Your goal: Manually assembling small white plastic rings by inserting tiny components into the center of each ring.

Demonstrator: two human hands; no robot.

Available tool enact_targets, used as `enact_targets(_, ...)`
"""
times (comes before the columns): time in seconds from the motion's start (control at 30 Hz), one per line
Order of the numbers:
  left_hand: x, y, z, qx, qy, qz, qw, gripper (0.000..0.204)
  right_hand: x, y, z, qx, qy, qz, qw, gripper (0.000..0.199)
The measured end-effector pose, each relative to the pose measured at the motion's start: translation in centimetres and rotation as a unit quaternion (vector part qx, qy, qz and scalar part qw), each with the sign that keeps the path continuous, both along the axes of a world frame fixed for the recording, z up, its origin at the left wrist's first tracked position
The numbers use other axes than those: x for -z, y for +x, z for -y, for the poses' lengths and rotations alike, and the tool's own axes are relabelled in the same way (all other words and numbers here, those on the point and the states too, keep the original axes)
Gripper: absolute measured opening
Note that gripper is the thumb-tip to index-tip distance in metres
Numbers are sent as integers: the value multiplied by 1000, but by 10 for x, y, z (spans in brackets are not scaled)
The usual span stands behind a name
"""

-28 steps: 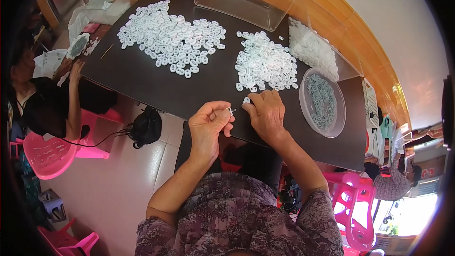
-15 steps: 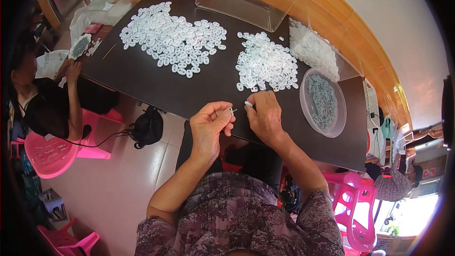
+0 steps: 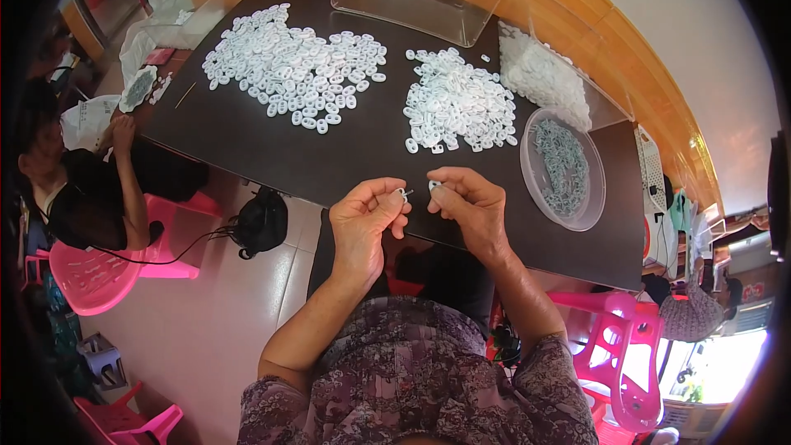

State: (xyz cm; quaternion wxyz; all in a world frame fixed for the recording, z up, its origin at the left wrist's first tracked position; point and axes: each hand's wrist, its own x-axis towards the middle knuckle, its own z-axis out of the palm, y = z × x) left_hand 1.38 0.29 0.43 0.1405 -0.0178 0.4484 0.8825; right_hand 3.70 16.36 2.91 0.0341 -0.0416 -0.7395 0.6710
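Near the table's front edge, my left hand (image 3: 362,218) pinches a small white plastic piece (image 3: 402,195) with a thin metal screw sticking out of it. Just to the right, my right hand (image 3: 478,210) holds a white oval piece (image 3: 433,186) with holes between thumb and fingers. The two pieces are apart, with a small gap between the hands. Beyond them lie a pile of small white pieces (image 3: 458,103) and, farther left, a wider pile of white oval pieces (image 3: 288,66). On the right, a round clear tub (image 3: 579,221) contains many grey screws (image 3: 560,161).
A clear plastic box (image 3: 395,12) stands at the back of the dark table (image 3: 247,144). Beside it is a bag of white pieces (image 3: 540,74). A thin stick (image 3: 186,95) lies at the left. Another person (image 3: 82,189) sits there; pink stools (image 3: 614,354) stand around.
My right hand has turned, so the white oval piece in its fingertips now shows its holes. My left hand keeps its grip almost in place. The view has shifted slightly.
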Motion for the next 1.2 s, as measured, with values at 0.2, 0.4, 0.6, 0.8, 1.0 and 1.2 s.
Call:
enact_targets(0.2, -3, 5, -3, 7, 9, 7, 1000, 16, 2, 4, 1, -20, -85, 1, 996, 17)
enact_targets(0.4, -2, 11, -6, 15, 9, 7, 1000, 15, 5, 6, -5, -13, -45, -4, 999, 15)
enact_targets(0.6, -1, 15, -10, 23, 7, 5, 1000, 12, 1, 7, -5, -10, -65, 29, 997, 15)
enact_targets(0.8, -1, 16, -10, 19, -21, -1, 1000, 14, 3, 6, -8, -11, -66, 4, 998, 17)
enact_targets(1.0, -3, 17, -11, 25, -19, 4, 999, 12, 6, 3, -5, -21, -58, -9, 998, 15)
enact_targets(1.2, -1, 17, -10, 17, -40, -8, 999, 11, 3, 2, 0, -16, -43, -3, 999, 13)
